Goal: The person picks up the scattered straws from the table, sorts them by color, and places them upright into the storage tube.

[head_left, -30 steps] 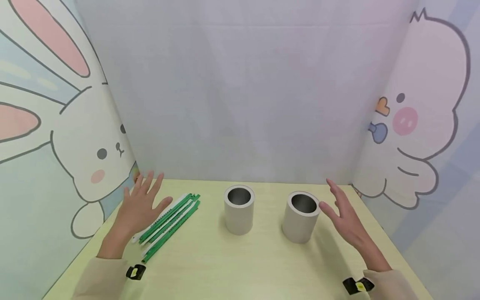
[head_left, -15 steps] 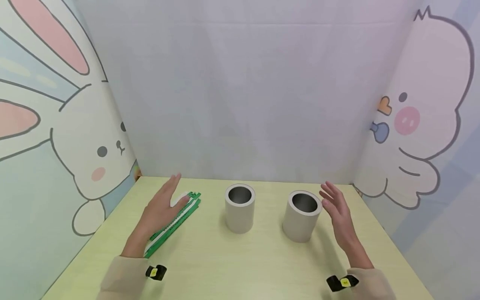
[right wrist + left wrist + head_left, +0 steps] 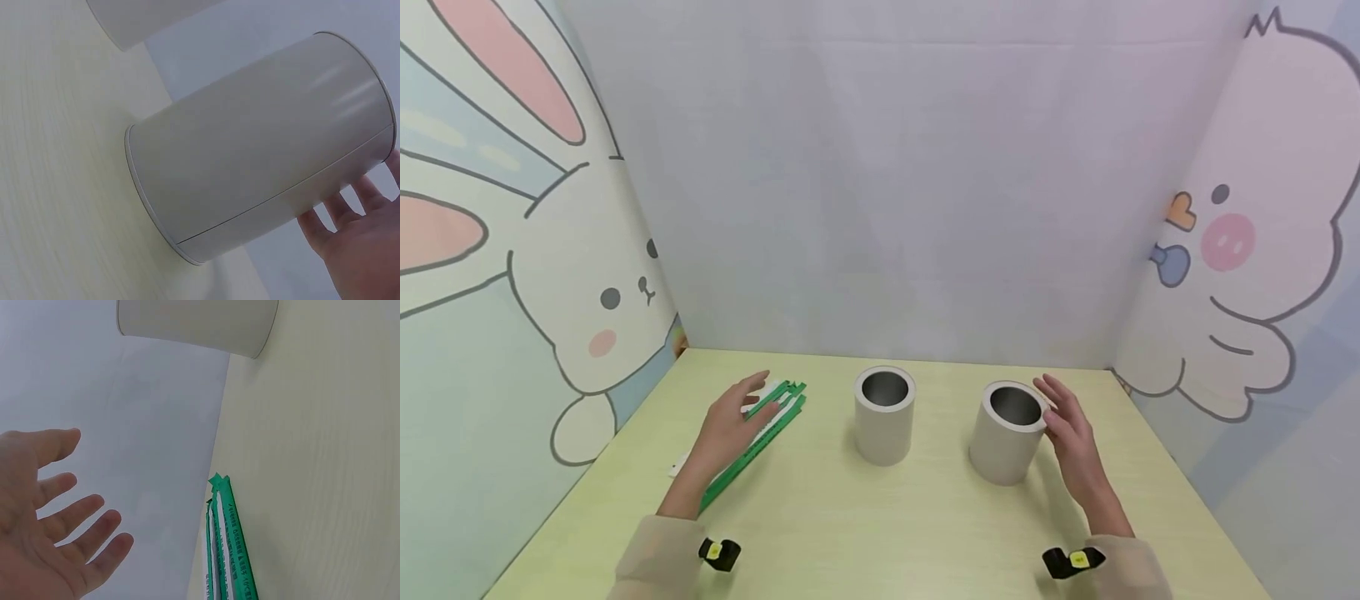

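Note:
Long thin packets point(image 3: 752, 454) in green and white wrapping, with small printing, lie in a slanting bundle on the table's left side. My left hand point(image 3: 724, 433) is over this bundle and hides part of it. In the left wrist view its fingers are spread and slightly bent, with nothing between them. A white cylindrical container point(image 3: 883, 435) with a dark hollow inside stands upright at the middle. To its right is a matching container point(image 3: 1000, 448). My right hand point(image 3: 1077, 454) is beside that one, thumb and fingertips right at its rim; in the right wrist view the fingers reach along its side.
The pale yellow table point(image 3: 865, 542) ends at a plain grey-white curtain point(image 3: 887, 183) behind. Side panels carry a cartoon rabbit point(image 3: 587, 275) on the left and a cartoon figure point(image 3: 1262, 183) on the right. A gap separates the two containers.
My left hand has moved right over the packets, turning and drawing its fingers closer together. My right hand has moved left to the right container's rim. The containers stay standing.

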Action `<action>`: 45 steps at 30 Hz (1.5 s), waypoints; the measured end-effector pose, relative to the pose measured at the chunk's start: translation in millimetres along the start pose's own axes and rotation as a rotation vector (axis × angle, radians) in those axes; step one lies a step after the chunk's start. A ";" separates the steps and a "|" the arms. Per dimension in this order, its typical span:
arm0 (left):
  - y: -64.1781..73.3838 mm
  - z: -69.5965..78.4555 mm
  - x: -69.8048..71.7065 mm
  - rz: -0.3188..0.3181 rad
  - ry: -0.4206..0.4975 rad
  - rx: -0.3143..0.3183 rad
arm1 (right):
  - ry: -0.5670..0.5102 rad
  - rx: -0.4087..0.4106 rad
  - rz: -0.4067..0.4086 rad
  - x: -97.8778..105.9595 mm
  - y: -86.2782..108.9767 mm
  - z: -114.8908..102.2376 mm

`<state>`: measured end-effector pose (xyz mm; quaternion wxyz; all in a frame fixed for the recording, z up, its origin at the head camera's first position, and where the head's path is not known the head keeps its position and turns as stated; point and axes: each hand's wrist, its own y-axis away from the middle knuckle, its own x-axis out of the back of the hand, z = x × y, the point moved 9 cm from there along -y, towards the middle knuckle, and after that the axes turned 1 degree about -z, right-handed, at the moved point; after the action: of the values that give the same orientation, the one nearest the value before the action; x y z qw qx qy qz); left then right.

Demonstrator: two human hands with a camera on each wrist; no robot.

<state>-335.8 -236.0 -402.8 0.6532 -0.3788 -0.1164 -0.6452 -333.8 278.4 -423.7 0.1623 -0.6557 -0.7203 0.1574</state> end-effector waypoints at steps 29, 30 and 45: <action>8.4 -46.3 -32.0 -0.181 -0.011 0.195 | -0.011 -0.062 -0.104 5.1 2.0 23.0; 8.8 -47.6 -32.8 -0.184 -0.024 0.197 | -0.008 -0.063 -0.107 5.1 2.1 23.1; 12.0 -45.2 -33.2 -0.141 -0.230 0.126 | 0.000 -0.078 -0.135 3.8 -0.8 26.3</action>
<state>-344.5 -241.6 -459.3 0.6110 -0.3993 -0.2572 -0.6333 -346.4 281.8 -446.9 0.1467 -0.6117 -0.7684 0.1180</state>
